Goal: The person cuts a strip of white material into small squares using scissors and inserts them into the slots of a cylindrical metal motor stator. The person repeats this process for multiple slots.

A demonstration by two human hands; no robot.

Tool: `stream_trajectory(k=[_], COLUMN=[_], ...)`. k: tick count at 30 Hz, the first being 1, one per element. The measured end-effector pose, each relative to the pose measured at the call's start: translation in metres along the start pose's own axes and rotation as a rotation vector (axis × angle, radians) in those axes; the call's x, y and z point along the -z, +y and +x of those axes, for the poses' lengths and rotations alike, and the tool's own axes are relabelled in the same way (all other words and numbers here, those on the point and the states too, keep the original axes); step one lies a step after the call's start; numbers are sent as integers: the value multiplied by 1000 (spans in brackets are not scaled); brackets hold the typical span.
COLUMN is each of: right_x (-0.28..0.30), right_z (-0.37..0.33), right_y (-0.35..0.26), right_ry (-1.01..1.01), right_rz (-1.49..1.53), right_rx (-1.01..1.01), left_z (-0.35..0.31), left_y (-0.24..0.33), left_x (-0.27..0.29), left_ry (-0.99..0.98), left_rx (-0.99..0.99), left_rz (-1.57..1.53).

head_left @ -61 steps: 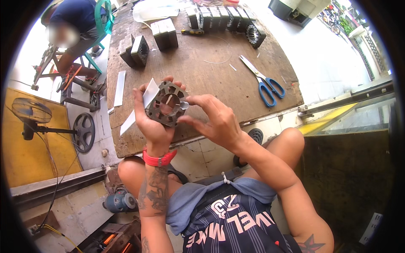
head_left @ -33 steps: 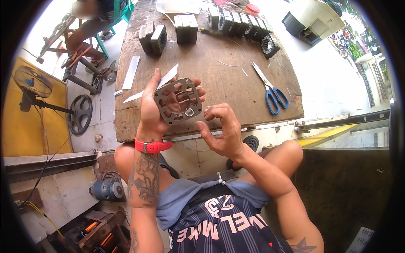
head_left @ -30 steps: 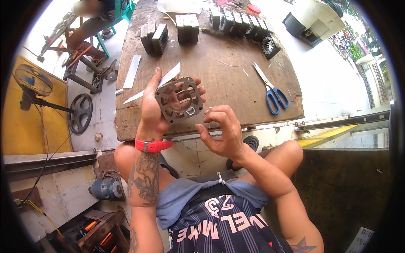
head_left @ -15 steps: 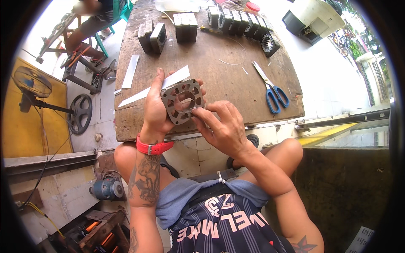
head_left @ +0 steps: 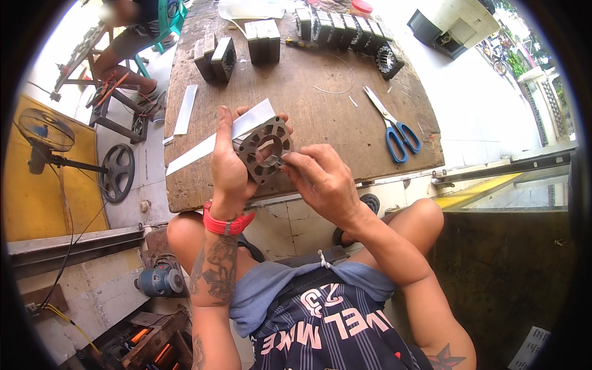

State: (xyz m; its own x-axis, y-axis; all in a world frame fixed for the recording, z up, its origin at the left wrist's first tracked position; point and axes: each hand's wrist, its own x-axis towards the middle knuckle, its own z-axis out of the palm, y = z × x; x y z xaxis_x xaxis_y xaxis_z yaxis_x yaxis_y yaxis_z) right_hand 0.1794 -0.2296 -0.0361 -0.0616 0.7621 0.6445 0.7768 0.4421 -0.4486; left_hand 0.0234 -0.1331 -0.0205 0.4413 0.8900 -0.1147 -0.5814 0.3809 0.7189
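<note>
A second ago the right hand [head_left: 325, 183] hung apart from the slotted metal core [head_left: 255, 145]; now its fingertips are pinched together at the core's right rim, while the left hand [head_left: 229, 155] cradles it. Beyond both hands, similar cores [head_left: 346, 32] line the wooden table [head_left: 308, 117]; a fan [head_left: 46, 128] stands far left.

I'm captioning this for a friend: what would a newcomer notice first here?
First comes the slotted metal block in the left hand, with the right hand at its edge. Then the red wristband below the left hand, and blue-handled scissors on the right of the table.
</note>
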Motion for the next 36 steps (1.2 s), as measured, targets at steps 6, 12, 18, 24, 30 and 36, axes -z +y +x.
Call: stream_trajectory(k=[6,12,18,24,30,36], right_x=[-1,-3,-10,-14,-7,-2], right_z=[4,4,2,1,4,9], right_y=[-1,-1,1,1,4,11], right_ry=[9,37,121,151,114,63], right_rz=[-50,-17,86,287,-120,-94], right_rx=[48,-9,-83,-266,61,122], left_z=[-2,-2,-2,-6,-7,-9], left_y=[-3,-7,-5,-8,-7,-10], left_x=[-5,-5,-4,-9,-9,-14], left_ry=[18,8,16,63,5,62], left_rx=[-36,-64,-17,-78,-101,-114], left_rz=[5,-7,-85,-53,-89,-94])
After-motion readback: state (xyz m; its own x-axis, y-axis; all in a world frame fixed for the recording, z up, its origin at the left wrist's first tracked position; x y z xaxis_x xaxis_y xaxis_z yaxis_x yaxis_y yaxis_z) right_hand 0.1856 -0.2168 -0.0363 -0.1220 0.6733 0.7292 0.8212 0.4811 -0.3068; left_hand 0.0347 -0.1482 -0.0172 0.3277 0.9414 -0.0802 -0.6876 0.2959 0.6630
